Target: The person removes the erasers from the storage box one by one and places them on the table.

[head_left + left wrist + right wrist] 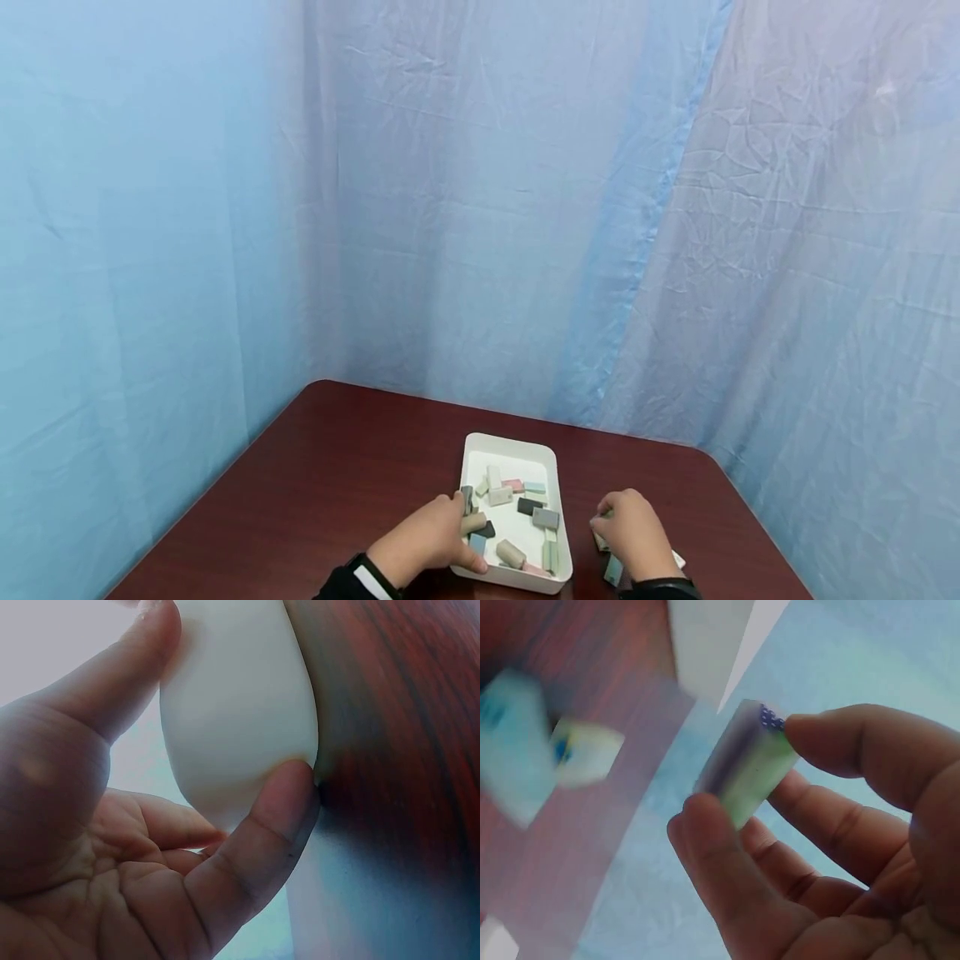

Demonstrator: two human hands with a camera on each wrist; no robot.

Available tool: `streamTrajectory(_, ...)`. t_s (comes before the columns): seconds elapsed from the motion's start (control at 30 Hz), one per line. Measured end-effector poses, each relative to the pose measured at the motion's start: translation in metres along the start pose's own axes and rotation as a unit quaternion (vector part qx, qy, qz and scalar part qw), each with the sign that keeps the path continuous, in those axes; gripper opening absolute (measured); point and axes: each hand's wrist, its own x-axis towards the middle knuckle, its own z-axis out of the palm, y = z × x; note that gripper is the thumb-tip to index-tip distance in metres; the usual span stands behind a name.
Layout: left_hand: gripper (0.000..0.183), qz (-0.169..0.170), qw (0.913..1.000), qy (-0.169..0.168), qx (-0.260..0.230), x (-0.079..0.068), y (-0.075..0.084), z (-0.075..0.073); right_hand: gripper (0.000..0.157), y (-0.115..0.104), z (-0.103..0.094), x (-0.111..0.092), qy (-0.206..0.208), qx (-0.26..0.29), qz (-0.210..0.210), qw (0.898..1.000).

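My left hand [429,535] grips the near left side of a white plastic tray [561,533]; its thumb lies by the near edge. In the left wrist view, thumb and finger sit against the smooth white wall. Inside lie several small erasers in pale, grey, green and pink tones, among them a tan cylinder [511,553] and a grey block [545,518]. To the right of the tray, my right hand [636,533] pinches a small green eraser [759,774] with a dark dotted end, best seen in the right wrist view.
Under and beside the right hand, more erasers lie on the dark red-brown table [360,450], including a light blue one [613,570] and a white one [678,559], partly hidden. Pale blue curtains [480,208] hang around the table's far and side edges.
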Motion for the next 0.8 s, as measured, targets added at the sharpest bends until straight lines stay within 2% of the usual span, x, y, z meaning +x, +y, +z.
streamTrajectory(0.17, 0.114, -0.004, 1.0000, -0.006, -0.003, 0.002, 0.000, -0.001, 0.008, 0.030, -0.013, -0.002, -0.010, -0.009, 0.042, 0.999)
streamTrajectory(0.3, 0.116, -0.009, 1.0000, -0.003, 0.001, 0.002, 0.000, -0.002, 0.006, 0.050, -0.018, -0.007, -0.018, -0.029, 0.052, 0.998)
streamTrajectory(0.57, 0.117, -0.008, 0.9999, 0.002, 0.008, 0.001, -0.001, 0.001, 0.038, 0.082, -0.021, -0.018, -0.028, -0.025, 0.079, 0.996)
streamTrajectory(0.67, 0.117, -0.007, 0.9999, 0.003, 0.008, 0.001, -0.001, 0.002, 0.040, 0.090, -0.021, -0.020, -0.032, -0.034, 0.083, 0.995)
streamTrajectory(0.8, 0.117, -0.005, 1.0000, 0.004, 0.005, 0.003, -0.002, 0.003, 0.022, 0.101, -0.022, -0.019, -0.040, -0.062, 0.089, 0.993)
